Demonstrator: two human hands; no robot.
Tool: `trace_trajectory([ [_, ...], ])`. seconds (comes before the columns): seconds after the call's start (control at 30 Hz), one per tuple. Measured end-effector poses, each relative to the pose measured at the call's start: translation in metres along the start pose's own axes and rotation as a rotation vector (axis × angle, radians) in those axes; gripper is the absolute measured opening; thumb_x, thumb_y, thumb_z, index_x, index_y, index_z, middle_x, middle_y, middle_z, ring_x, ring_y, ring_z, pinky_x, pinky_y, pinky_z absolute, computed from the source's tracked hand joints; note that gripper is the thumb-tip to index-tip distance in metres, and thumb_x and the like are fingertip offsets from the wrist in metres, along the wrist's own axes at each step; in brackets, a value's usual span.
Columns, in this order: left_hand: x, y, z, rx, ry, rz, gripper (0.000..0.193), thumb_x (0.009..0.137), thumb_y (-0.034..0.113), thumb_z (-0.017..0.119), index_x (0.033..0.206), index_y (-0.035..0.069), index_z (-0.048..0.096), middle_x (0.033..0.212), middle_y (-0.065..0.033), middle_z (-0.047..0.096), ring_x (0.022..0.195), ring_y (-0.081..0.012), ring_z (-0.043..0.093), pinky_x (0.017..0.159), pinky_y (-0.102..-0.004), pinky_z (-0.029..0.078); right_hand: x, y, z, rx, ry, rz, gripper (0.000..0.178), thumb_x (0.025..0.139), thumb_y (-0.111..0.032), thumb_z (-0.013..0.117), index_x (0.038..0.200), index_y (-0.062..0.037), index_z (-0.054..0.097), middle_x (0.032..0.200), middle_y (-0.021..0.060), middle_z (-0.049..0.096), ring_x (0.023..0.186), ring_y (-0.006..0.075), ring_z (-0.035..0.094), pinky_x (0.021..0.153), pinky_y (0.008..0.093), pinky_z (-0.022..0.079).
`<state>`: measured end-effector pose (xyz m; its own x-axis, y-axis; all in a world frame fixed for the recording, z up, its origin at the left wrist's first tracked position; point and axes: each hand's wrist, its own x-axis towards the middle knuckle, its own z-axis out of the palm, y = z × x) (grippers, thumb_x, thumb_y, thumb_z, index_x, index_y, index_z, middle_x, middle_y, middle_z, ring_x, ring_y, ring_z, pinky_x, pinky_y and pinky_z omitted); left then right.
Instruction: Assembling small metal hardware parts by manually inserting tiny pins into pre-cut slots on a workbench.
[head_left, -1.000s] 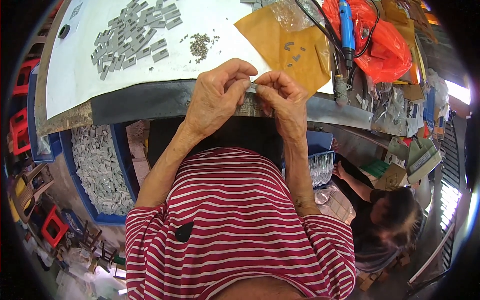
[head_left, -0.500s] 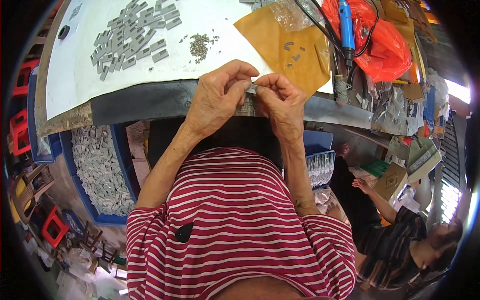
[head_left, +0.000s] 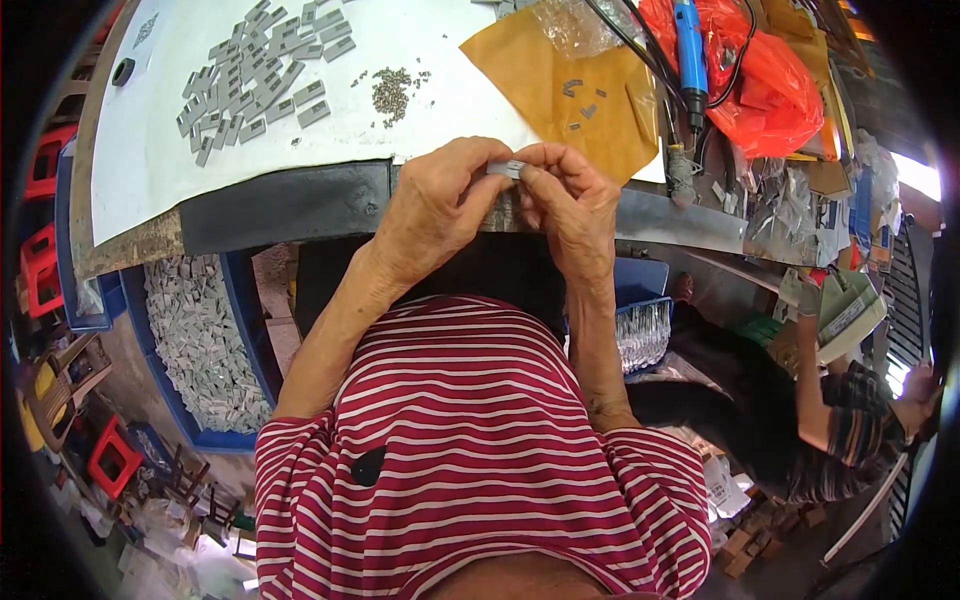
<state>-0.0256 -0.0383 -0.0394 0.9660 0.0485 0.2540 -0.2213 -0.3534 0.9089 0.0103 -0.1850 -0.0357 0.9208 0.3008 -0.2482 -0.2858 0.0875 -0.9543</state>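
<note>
A small grey rectangular piece (head_left: 509,169) is pinched between both hands just above the table's front edge. My left hand (head_left: 441,199) grips its left end with thumb and forefinger, and my right hand (head_left: 570,199) has hold of the right end. Fingers cover much of the piece, so its details are too small to make out. Beyond my hands lies a heap of tiny metal parts (head_left: 392,94) on white paper. Farther left, many flat grey rectangular pieces (head_left: 262,85) are spread out in a loose pile.
Brown paper (head_left: 608,120) with several small dark pieces lies at right, beside a blue electric screwdriver (head_left: 690,60) and a red plastic bag (head_left: 770,110). Below the table at left is a blue crate (head_left: 225,437) full of grey pieces. A co-worker (head_left: 840,420) is at the right.
My hands have turned a little, and the grey piece between them now shows more. The co-worker at right has shifted and raised an arm.
</note>
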Motion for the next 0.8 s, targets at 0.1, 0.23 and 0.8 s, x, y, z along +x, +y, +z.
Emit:
trace_trajectory([
  [0.1, 0.0000, -0.0008, -0.0008, 0.024, -0.005, 0.002, 0.019, 0.074, 0.001, 0.063, 0.093, 0.000, 0.059, 0.073, -0.0079, 0.060, 0.062, -0.0115, 0.056, 0.056, -0.0231, 0.045, 0.0009, 0.0029, -0.0032, 0.085, -0.035, 0.018, 0.013, 0.083, -0.004, 0.053, 0.091, 0.0050, 0.057, 0.062, 0.0038, 0.054, 0.051, 0.0074, 0.047, 0.046, 0.0175, 0.037],
  [0.23, 0.0000, -0.0016, 0.0002, 0.025, 0.005, 0.003, 0.018, 0.074, 0.002, 0.063, 0.092, 0.000, 0.060, 0.072, -0.0076, 0.060, 0.060, -0.0119, 0.056, 0.055, -0.0234, 0.045, 0.0006, 0.0036, -0.0030, 0.114, -0.032, 0.026, 0.014, 0.083, -0.005, 0.052, 0.092, 0.0051, 0.057, 0.063, 0.0045, 0.054, 0.051, 0.0083, 0.048, 0.047, 0.0181, 0.038],
  [0.8, -0.0028, -0.0017, 0.0028, 0.073, 0.034, 0.021, 0.018, 0.073, 0.003, 0.064, 0.091, 0.000, 0.060, 0.073, -0.0086, 0.061, 0.060, -0.0136, 0.058, 0.055, -0.0237, 0.047, -0.0004, 0.0044, 0.0015, 0.030, 0.016, -0.020, 0.010, 0.083, -0.003, 0.053, 0.090, 0.0029, 0.058, 0.060, 0.0022, 0.054, 0.048, 0.0060, 0.047, 0.044, 0.0168, 0.035],
])
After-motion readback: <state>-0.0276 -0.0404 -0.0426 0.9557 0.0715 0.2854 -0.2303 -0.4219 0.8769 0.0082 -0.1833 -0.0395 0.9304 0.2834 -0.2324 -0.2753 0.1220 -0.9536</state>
